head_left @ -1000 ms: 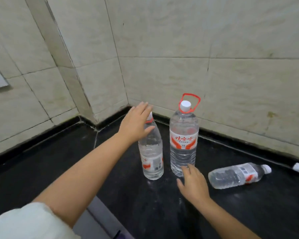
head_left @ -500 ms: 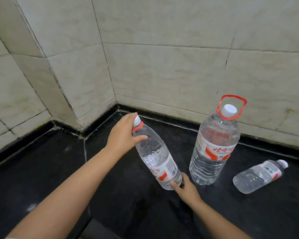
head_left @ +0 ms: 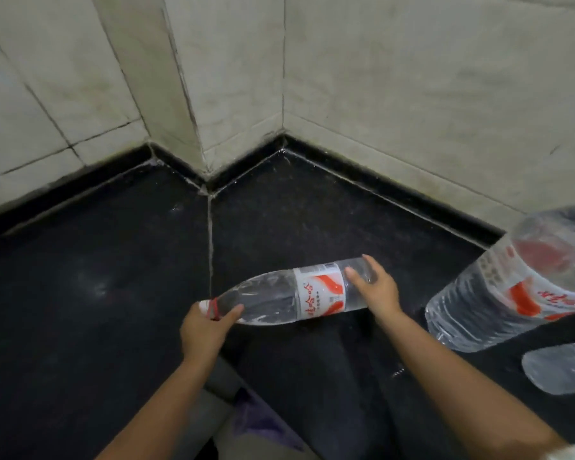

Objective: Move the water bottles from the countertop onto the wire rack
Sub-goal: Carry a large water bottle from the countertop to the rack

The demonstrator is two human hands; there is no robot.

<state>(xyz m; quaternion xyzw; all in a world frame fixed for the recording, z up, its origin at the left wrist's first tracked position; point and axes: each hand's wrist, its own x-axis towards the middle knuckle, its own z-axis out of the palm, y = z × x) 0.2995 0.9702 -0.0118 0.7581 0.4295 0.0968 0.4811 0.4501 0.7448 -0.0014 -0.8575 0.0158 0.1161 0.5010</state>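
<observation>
Bottle (head_left: 299,292) lies nearly level between both hands above the countertop (head_left: 80,310), long axis running hand to hand: left hand (head_left: 204,330) curls round the capped neck, right hand (head_left: 375,288) cups its base with fingers spread; no rack shows.

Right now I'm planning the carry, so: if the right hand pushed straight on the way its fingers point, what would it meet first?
The right hand already grips the held bottle at its base. Beyond it lies bare countertop, then probably the tiled wall; depth is unclear.
</observation>
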